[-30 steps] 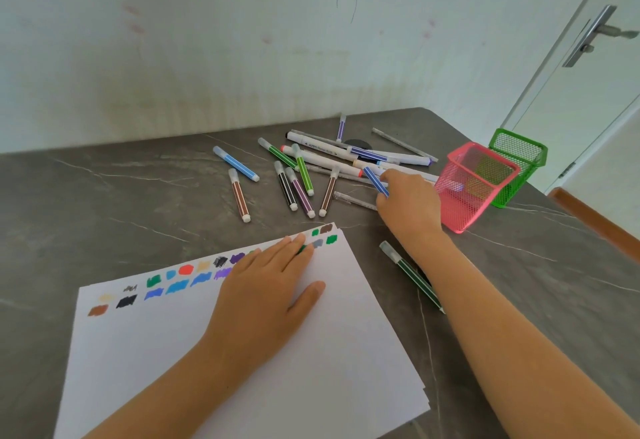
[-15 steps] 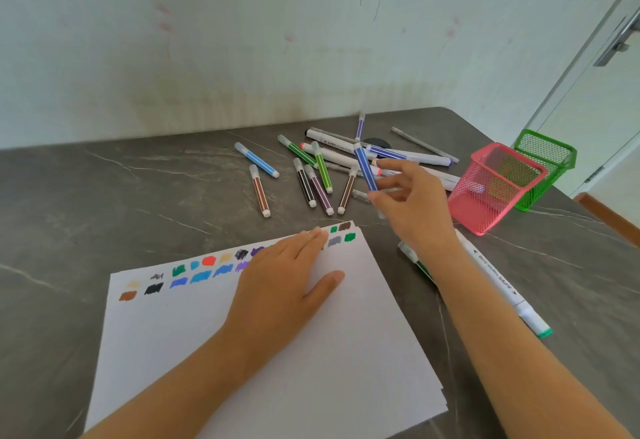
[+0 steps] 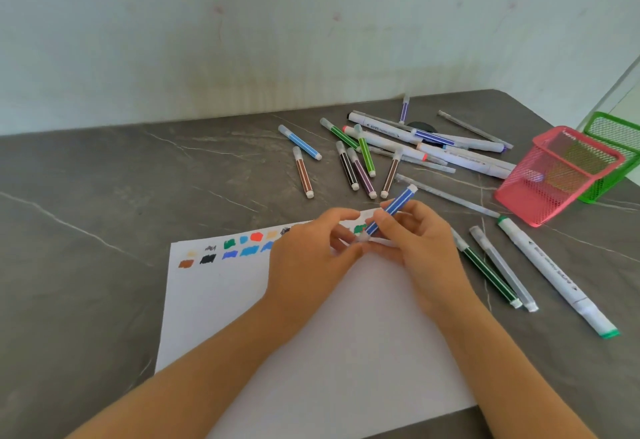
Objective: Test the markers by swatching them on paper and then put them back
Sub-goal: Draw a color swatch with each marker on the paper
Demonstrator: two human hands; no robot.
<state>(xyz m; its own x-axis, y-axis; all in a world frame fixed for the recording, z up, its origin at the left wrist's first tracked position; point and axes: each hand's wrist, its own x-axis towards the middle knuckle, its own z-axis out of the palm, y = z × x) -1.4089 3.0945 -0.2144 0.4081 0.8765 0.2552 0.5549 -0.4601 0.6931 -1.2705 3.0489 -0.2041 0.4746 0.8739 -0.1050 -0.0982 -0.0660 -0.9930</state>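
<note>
Our right hand [image 3: 424,253] grips the blue striped marker [image 3: 392,209] slanting up and away rightward, its cap [image 3: 363,238] low toward our left hand [image 3: 304,258], which pinches it.

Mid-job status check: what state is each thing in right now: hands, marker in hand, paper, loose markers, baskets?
blue marker, capped, lifted over the paper's far edge.
left hand, pinches the marker's cap end.
right hand, grips its barrel.
paper, flat on the table, two rows of swatches.
loose markers, capped, lying on the table.
pink basket, mouth up, contents unclear.
green basket, behind it, partly out of frame.
</note>
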